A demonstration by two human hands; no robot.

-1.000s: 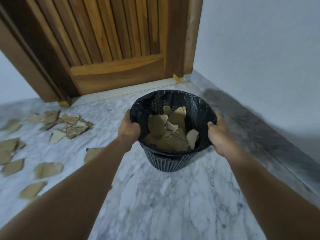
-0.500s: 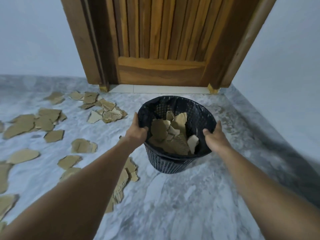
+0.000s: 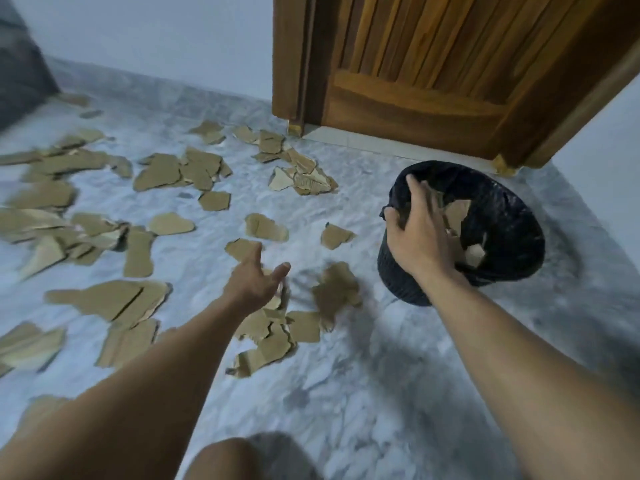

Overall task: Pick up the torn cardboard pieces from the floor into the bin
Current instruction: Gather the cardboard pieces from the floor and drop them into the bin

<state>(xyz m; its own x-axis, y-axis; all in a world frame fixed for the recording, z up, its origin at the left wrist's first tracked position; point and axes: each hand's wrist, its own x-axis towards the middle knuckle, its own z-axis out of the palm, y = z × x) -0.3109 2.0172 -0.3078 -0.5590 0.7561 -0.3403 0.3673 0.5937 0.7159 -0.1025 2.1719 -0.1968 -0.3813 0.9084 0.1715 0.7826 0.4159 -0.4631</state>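
The black mesh bin (image 3: 512,216) with a dark liner stands on the marble floor at the right, near the door, and holds several cardboard pieces (image 3: 460,213). My right hand (image 3: 415,237) grips its near-left rim, thumb outside and fingers over the edge. My left hand (image 3: 256,282) hovers open, fingers spread, just above a heap of torn cardboard pieces (image 3: 273,334). A blurred piece (image 3: 336,292) lies between that hand and the bin. Several more brown pieces (image 3: 266,226) are scattered over the floor to the left.
A wooden door (image 3: 433,64) and its frame stand behind the bin, with a pale wall (image 3: 606,133) to the right. A dark object (image 3: 20,81) sits at the far left. My knee (image 3: 249,459) shows at the bottom edge.
My left hand let go of the bin's rim and dropped left toward the floor pieces. My right hand moved from the right rim to the left rim. The view swung left.
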